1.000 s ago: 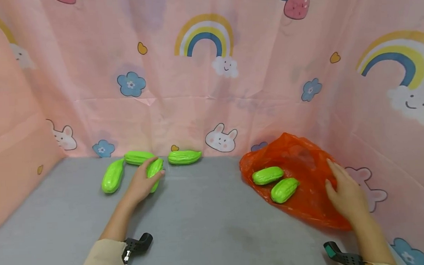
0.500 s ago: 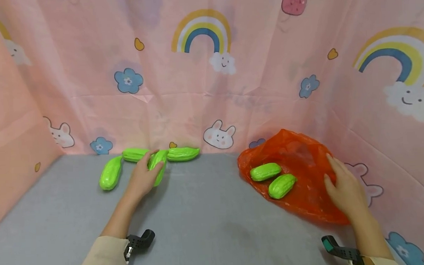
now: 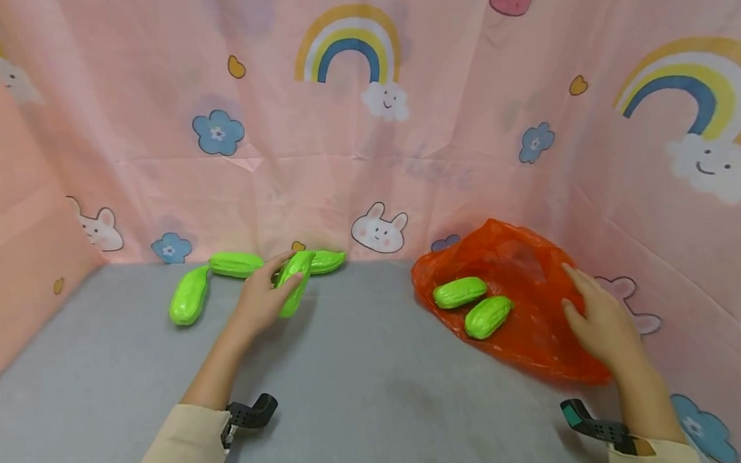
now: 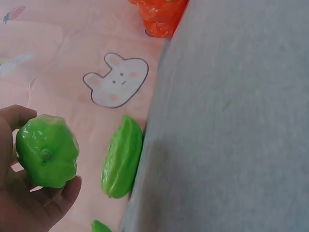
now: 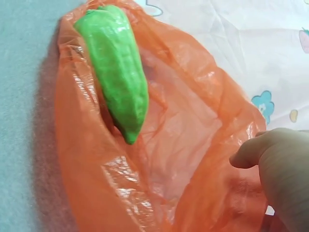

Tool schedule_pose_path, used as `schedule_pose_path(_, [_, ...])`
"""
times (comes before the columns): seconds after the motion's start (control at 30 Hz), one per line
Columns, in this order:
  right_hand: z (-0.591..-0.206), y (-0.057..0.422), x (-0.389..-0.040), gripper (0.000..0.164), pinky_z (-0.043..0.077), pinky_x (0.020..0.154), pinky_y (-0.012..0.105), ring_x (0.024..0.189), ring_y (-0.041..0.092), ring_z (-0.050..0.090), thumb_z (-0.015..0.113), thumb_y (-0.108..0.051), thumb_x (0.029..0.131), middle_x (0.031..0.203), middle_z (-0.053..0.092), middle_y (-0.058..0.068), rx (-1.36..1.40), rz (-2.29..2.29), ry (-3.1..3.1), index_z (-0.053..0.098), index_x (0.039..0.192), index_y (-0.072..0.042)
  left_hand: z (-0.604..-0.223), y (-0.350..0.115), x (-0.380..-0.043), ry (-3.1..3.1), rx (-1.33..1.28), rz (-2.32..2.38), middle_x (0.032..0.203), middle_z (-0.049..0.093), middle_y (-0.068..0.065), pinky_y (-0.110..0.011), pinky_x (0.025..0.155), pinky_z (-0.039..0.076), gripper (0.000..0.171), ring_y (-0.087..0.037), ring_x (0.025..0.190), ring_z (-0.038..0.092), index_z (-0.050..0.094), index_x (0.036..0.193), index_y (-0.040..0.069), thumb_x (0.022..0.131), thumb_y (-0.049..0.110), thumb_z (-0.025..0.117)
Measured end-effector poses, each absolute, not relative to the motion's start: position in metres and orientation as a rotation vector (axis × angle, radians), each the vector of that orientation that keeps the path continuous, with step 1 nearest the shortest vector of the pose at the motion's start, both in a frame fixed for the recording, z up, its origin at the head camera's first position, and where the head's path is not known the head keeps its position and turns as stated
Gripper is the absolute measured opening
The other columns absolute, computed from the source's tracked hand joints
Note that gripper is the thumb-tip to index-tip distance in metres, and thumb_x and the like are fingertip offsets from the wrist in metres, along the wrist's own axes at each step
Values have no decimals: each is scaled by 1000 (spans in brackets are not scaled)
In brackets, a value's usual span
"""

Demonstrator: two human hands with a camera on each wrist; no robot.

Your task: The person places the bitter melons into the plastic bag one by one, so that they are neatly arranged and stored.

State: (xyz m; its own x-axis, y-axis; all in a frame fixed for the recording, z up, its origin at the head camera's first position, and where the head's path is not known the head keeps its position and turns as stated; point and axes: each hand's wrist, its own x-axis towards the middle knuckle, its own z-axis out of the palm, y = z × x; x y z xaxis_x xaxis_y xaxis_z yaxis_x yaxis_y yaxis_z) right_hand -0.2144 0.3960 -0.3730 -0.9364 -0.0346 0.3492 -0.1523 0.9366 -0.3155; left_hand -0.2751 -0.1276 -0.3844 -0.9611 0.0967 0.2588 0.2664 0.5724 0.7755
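Note:
My left hand [image 3: 259, 300] grips a bright green, ridged, elongated vegetable [image 3: 297, 282] above the table; in the left wrist view its blunt end [image 4: 46, 152] faces the camera, thumb and fingers around its sides. Behind it lies a matching vegetable [image 3: 329, 261], partly covered in the head view. At the right, an orange-red plastic bag [image 3: 548, 334] lies with its mouth spread, two green vegetables [image 3: 460, 292] at its near-left side. My right hand [image 3: 603, 325] holds the bag's right edge, thumb [image 5: 246, 153] over the film, other fingers mostly hidden.
Two more green vegetables stand out at the left: one tilted [image 3: 189, 296] and one lying along the back edge [image 3: 235, 264]. A pink printed cloth [image 3: 451, 85] rises behind and at both sides of the grey tabletop [image 3: 364, 388].
My left hand has lifted the vegetable and carried it to the right, now in front of the one at the back. My right hand stays at the bag; the head view tilts down slightly.

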Motion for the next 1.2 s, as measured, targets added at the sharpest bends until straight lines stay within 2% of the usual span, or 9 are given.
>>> schedule_pose_path(0.1, [-370,398,-211,60,34,102,76,130,60,42,53,-7,100,149,42,37,160,492,-2719,34,156,-4,-383,-120,-276,-2634,-336,-1339,146,56,-20,-57,103,47,54,-40,125,59,46,152,16,102,32,59])
schedule_pose_path(0.3, [-363,399,-208,57,39,97,75,127,59,45,52,-2,98,148,44,36,89,518,-2709,40,154,-3,-380,-102,-278,-2640,-403,-1359,136,64,-20,-48,96,52,53,-34,116,65,49,150,16,100,30,61])
schedule_pose_path(0.6, [-358,402,-207,59,43,95,74,122,55,49,52,2,95,146,47,34,25,526,-2702,41,153,-3,-369,-62,-277,-2696,-498,-1398,138,62,-16,-41,87,54,56,-28,108,62,48,151,18,99,33,63])
schedule_pose_path(0.8, [-356,403,-206,65,42,95,74,124,57,47,53,6,94,149,44,34,17,561,-2719,36,156,-4,-364,-32,-280,-2712,-581,-1427,135,63,-13,-38,82,54,53,-26,104,62,50,149,21,99,33,64])
schedule_pose_path(0.97, [-353,404,-206,70,43,93,74,125,57,45,53,7,93,152,41,33,-14,582,-2743,31,158,-7,-359,-6,-282,-2730,-657,-1478,139,61,-11,-39,86,57,55,-27,109,64,50,149,21,98,35,65])
schedule_pose_path(1.2, [-353,405,-203,69,45,92,74,118,57,50,53,10,90,149,44,35,-5,556,-2710,37,155,-4,-354,25,-285,-2719,-765,-1552,144,59,-9,-40,89,60,54,-29,118,65,52,148,21,97,31,68])
